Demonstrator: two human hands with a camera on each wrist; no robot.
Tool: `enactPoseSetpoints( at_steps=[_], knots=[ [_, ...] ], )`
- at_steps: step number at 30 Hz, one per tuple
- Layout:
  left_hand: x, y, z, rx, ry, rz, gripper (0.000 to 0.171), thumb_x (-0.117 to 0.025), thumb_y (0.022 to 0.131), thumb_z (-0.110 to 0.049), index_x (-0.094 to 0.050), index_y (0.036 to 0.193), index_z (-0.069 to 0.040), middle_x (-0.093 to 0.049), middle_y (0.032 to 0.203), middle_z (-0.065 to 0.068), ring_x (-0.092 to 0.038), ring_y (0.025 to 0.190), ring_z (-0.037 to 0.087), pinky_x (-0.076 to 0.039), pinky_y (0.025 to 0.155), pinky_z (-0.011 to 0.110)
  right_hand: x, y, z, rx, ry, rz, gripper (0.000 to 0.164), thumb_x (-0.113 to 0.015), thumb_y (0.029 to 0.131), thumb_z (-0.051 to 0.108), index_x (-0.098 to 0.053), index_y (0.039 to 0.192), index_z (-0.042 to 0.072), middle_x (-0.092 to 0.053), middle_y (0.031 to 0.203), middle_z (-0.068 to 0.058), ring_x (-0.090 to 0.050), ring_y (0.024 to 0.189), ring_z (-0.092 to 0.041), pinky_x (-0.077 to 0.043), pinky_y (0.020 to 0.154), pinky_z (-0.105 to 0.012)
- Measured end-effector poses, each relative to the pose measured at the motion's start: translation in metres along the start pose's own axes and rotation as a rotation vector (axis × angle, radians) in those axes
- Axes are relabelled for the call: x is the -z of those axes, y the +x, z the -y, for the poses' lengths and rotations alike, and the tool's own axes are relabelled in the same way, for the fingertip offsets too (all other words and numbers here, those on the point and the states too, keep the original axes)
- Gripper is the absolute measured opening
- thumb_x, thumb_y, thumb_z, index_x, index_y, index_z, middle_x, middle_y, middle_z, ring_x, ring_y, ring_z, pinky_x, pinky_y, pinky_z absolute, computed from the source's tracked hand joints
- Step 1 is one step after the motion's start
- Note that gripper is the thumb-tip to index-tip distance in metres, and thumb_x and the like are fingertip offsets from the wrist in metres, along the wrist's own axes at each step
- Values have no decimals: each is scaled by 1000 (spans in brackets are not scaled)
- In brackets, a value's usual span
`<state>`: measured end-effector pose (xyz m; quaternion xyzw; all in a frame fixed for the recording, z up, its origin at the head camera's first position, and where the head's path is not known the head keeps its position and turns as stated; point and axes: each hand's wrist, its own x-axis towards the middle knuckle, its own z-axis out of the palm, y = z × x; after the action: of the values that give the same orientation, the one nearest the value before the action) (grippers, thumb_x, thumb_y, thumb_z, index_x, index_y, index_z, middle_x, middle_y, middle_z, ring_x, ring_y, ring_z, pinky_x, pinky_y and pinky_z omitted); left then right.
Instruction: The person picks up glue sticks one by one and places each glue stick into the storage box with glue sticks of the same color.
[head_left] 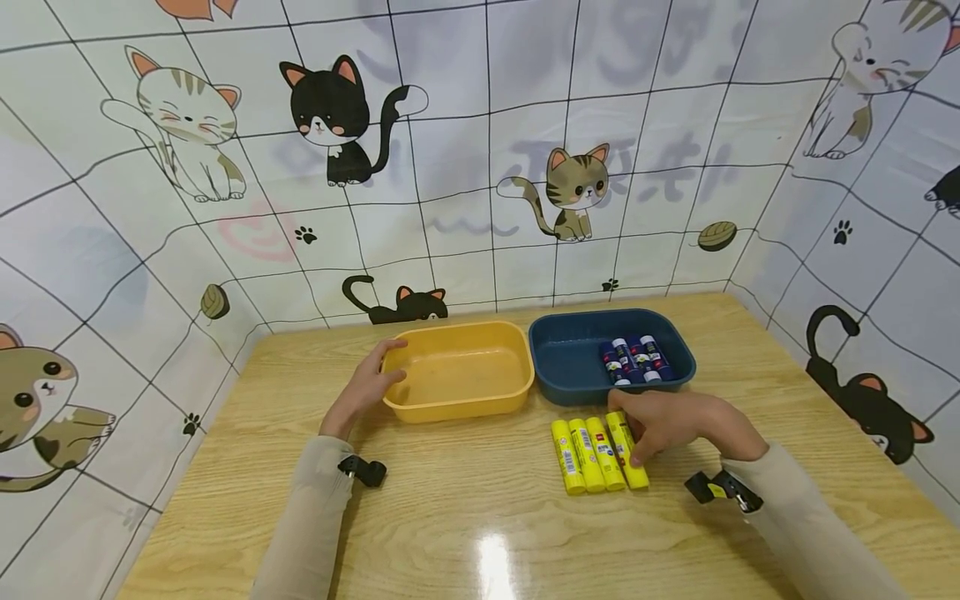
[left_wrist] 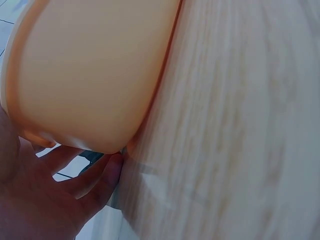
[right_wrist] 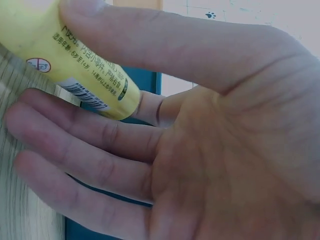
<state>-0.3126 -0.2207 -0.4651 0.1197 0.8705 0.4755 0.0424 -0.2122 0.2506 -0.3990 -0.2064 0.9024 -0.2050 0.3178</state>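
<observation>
My left hand [head_left: 365,383] grips the left end of a yellow plastic tray [head_left: 459,410], thumb over the rim and fingers along the outside. In the left wrist view the fingertips touch the outer wall of the tray [left_wrist: 95,75]. With thumb and fingers, my right hand [head_left: 675,419] pinches the rightmost yellow glue stick [head_left: 627,450], its lower end tilted toward the right. The right wrist view shows print and a barcode on this stick [right_wrist: 85,65]. Three more yellow glue sticks [head_left: 587,456] lie side by side just left of it.
A dark blue tray [head_left: 562,398] stands right of the yellow one, their rims close together. Several dark blue tubes with white ends [head_left: 633,360] lie in its right half. Behind the wooden table [head_left: 450,500] hangs a cat-patterned cloth [head_left: 457,167].
</observation>
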Motion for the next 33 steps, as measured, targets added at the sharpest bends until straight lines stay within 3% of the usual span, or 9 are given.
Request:
enactPoseSetpoints(
  at_steps=[13, 23, 33],
  knots=[
    [2, -2, -1, 13, -3, 4, 56, -57, 100, -9, -43, 154, -11, -28, 169, 16, -34, 152, 40, -33, 120, 59, 4, -5, 4, 64, 25, -36, 50, -87, 83, 24, -50, 115, 13, -59, 96, -1, -55, 83, -18, -47, 70, -31],
    [3, -1, 0, 16, 5, 6, 56, -57, 100, -10, -42, 154, -10, -29, 169, 16, -39, 148, 41, -37, 117, 58, 8, -11, 7, 184, 172, -8, 34, -78, 89, 9, -46, 100, 8, -49, 85, -2, -56, 68, -13, -50, 62, -26],
    [0, -1, -1, 12, 21, 3, 55, -57, 100, -10, -42, 153, -10, -31, 168, 16, -35, 151, 40, -32, 121, 58, 12, -17, 7, 214, 90, -78, 31, -77, 91, 14, -47, 100, 12, -51, 87, 0, -55, 73, -12, -44, 62, -25]
  ],
)
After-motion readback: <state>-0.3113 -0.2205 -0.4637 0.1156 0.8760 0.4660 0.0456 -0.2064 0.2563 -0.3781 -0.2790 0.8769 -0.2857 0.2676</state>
